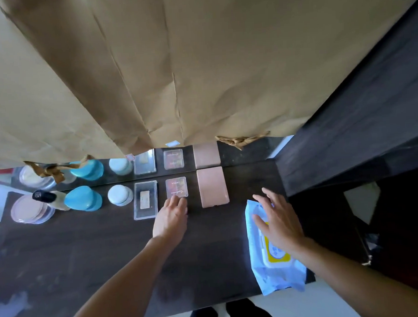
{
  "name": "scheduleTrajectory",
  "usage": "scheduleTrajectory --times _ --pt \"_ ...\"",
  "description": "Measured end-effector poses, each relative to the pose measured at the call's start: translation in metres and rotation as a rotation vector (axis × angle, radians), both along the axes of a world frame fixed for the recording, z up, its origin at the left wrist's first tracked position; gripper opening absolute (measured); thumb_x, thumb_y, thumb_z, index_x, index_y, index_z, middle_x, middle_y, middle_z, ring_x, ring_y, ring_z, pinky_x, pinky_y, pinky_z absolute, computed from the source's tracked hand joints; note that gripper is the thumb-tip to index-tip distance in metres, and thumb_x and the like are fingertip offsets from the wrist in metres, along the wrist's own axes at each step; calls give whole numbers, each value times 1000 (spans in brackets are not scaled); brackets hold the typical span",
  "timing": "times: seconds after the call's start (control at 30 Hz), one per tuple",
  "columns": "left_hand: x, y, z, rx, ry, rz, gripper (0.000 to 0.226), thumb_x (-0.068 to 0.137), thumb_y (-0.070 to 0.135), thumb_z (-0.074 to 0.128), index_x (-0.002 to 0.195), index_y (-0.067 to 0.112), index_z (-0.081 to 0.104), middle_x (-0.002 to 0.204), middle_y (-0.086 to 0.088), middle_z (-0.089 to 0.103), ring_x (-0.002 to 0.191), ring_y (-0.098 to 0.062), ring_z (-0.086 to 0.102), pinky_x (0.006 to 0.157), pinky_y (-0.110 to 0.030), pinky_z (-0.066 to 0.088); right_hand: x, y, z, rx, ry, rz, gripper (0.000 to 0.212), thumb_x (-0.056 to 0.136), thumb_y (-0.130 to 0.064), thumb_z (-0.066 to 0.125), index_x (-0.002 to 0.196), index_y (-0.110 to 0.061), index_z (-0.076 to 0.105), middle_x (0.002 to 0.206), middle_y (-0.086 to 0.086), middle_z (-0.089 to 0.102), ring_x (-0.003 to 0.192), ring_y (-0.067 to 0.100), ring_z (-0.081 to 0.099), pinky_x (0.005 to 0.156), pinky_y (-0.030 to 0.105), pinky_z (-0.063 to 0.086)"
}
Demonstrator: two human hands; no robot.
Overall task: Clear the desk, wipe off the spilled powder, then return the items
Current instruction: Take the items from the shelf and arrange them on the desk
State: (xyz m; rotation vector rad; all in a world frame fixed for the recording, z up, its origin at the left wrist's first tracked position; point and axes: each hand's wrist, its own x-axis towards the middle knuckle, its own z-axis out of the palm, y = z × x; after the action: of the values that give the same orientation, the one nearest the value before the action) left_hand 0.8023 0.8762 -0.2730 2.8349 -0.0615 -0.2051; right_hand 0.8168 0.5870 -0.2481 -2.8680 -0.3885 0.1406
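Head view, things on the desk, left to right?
round pink compact → blue lidded container → pale round jar → clear flat case → small reddish palette → rose-gold case → wet wipes pack. The dark-capped bottle is left out: it overlaps the compact and the blue container.

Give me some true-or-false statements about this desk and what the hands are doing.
1. The right hand is spread open over the wet-wipes pack. True.
2. The left hand holds the blue jar. False: its fingertips reach the small pink palette; the jar stands untouched farther left.
3. Brown paper covers most of the mirror. True.
4. The rose-gold case lies left of the clear case. False: it lies to its right, beyond the palette.
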Motion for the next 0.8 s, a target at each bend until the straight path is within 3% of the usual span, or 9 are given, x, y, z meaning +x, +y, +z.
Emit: scheduleTrajectory --times 0.2,0.33,0.47,0.57,0.73,0.8 --pt "-16 -26 16 72 -70 74 33 58 12 83 82 8 62 91 -13 58 79 -33 55 64 -40 52 -28 -51 0 -37 36 91 43 85 -41 43 121 -22 53 133 10 52 119 27 50 84 38 52" --pt "-46 -80 22 -86 -192 30 23 72 20 70 90 13 59 94 -8 57 83 -28 52 64 -38 54 -51 -68 -10 -19 73 132 50 99 -42 25 125 -16 57 141 11 47 133 24 40 90 37 50" --pt "-77 -140 22 -217 -82 -50 22 83 31 44 99 19 53 93 -2 59 75 -22 59 60 -29 52 -68 -73 -18 -55 171 99 52 99 -41 20 141 -18 41 153 7 32 138 21 36 69 30 54" --pt "-91 -168 16 -178 26 -121 31 82 36 44 108 22 52 87 3 61 69 -16 62 52 -23 48 -71 -72 -19 -87 155 78 55 92 -40 33 143 -18 34 154 6 29 138 20 36 61 29 53" --pt "-98 -178 8 -75 81 -196 46 77 34 42 118 13 48 78 3 61 66 -17 62 49 -23 50 -73 -72 -18 -153 151 92 57 91 -45 31 141 -19 39 153 5 32 138 18 35 60 31 54" --pt "-99 -180 4 -28 42 -186 50 74 30 59 120 10 52 78 3 62 67 -19 62 49 -26 51 -74 -71 -15 -165 126 90 57 90 -44 32 140 -19 41 152 6 35 137 18 37 59 30 54"
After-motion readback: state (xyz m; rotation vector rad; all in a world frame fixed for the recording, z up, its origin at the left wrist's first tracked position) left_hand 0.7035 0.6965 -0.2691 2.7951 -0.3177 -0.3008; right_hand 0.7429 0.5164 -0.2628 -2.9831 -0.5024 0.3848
